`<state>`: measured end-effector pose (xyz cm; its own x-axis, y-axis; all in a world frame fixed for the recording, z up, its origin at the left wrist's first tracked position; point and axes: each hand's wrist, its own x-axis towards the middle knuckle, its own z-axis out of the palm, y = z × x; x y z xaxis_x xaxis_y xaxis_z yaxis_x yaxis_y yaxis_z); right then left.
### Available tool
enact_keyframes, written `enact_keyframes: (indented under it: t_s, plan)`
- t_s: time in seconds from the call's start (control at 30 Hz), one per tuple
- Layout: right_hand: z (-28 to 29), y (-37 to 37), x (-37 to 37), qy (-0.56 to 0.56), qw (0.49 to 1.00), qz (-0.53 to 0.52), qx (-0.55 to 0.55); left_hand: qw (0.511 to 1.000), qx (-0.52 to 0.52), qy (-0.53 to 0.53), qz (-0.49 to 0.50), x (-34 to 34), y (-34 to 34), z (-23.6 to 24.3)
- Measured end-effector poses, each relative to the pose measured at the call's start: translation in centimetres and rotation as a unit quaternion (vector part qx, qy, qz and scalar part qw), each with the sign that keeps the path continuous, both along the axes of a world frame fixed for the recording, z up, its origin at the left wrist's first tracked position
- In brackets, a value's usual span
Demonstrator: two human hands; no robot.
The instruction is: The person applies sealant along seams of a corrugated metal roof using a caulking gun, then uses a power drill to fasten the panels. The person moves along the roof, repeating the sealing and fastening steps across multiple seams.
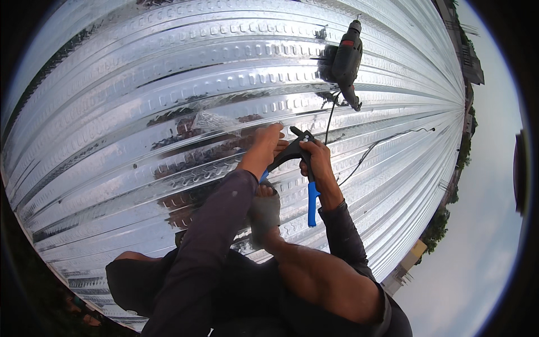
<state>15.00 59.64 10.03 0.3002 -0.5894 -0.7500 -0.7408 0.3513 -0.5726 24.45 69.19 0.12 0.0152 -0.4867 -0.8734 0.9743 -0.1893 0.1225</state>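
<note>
A black hand riveter [292, 149] with blue handle grips hangs above the ribbed metal sheets, its two handles spread apart. My right hand [319, 163] is closed round it just below the head, on the handle whose blue grip points down toward me. My left hand [265, 147] is beside the other handle, fingers stretched out and apart near the riveter's head. The end of that handle is partly hidden behind my left wrist; whether the hand touches it I cannot make out.
A black power drill [347, 60] lies on the shiny ribbed sheeting [236, 67], its cord [331, 121] trailing toward me. Another dark cable [373, 147] lies to the right. A crumpled clear plastic bag [213, 122] is left of my hands. My foot [264, 210] stands below the riveter. The roof edge curves along the right.
</note>
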Motion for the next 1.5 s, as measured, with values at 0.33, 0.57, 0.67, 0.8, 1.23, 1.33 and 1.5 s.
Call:
enact_keyframes:
  t_s: [0.33, 0.57, 0.67, 0.8, 1.23, 1.33, 1.5]
  plan:
    - [-0.8, -0.2, 0.9, 0.044, 0.999, 0.0, 0.009, 0.998, 0.017, 0.053, 0.041, -0.6, -2.3, -3.3]
    - [-1.4, -0.1, 0.5, 0.025, 1.0, -0.01, 0.012, 0.995, 0.042, 0.057, 0.067, -0.4, -3.5, -3.2]
    - [-1.6, 0.0, 0.6, 0.016, 1.0, -0.007, 0.01, 0.995, 0.048, 0.059, 0.071, -0.4, -3.5, -3.3]
    - [-1.9, 0.4, 0.7, 0.014, 1.0, -0.018, 0.013, 0.995, 0.043, 0.055, 0.074, -0.4, -3.5, -3.4]
    - [-2.8, 1.9, 1.9, -0.011, 0.995, -0.098, 0.01, 0.897, -0.043, -0.276, -0.341, 2.3, 8.3, 2.3]
    - [-2.6, 2.2, 2.6, -0.003, 0.995, -0.095, 0.01, 0.884, -0.056, -0.306, -0.348, 2.4, 10.0, 1.9]
    - [-2.9, 3.7, 1.7, -0.037, 0.986, -0.158, 0.038, 0.836, -0.054, -0.406, -0.366, 2.9, 10.1, 1.1]
